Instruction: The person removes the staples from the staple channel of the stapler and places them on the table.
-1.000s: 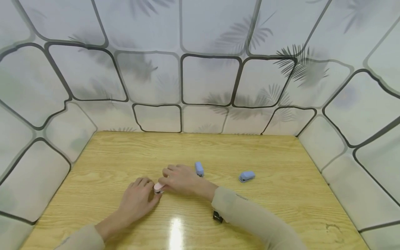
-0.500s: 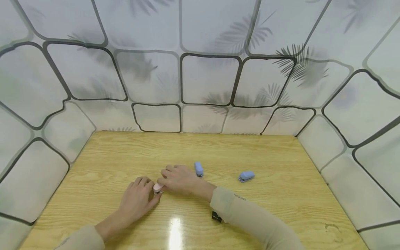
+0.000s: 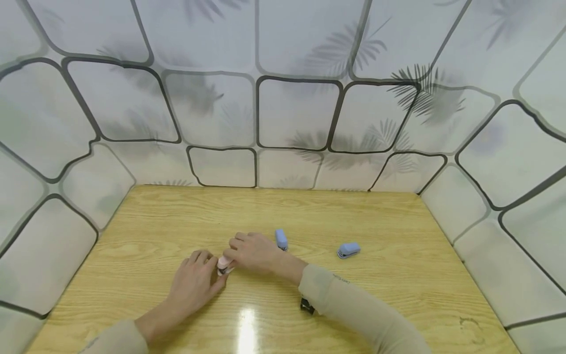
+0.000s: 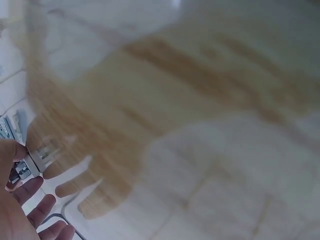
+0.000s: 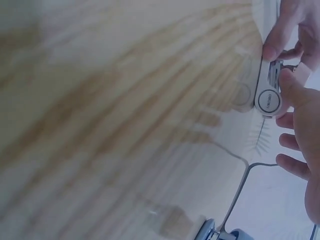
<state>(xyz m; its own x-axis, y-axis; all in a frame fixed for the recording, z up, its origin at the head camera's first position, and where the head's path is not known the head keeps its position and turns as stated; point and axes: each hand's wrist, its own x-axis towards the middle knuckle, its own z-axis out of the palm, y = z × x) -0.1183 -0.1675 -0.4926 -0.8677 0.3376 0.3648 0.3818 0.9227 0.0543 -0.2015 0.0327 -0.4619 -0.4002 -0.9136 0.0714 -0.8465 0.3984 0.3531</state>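
A small pink stapler (image 3: 223, 264) sits between the two hands, left of centre and in the nearer part of the tabletop (image 3: 380, 211); its pink upper part stands at an angle to the pale base, with metal showing between them, and the right wrist view shows a round label at one end. The left hand (image 3: 192, 282) has its grip closed on the stapler, pinching one end between thumb and finger, while its other fingers are spread loosely. The right hand (image 3: 256, 253) grips the other end, thumb laid against the stapler. One blue stapler (image 3: 281, 239) lies just beyond the right wrist — its near end close to the arm — and a second blue stapler (image 3: 349, 250) lies farther right, well apart from the hands. A small black object (image 3: 307, 306) shows at the edge of the right sleeve (image 3: 353, 309), partly hidden; I cannot tell what it is. Light glares off the wood-grained surface at the near side, and pale walls (image 3: 292, 113) with dark rounded outlines and leaf shapes stand around three sides.
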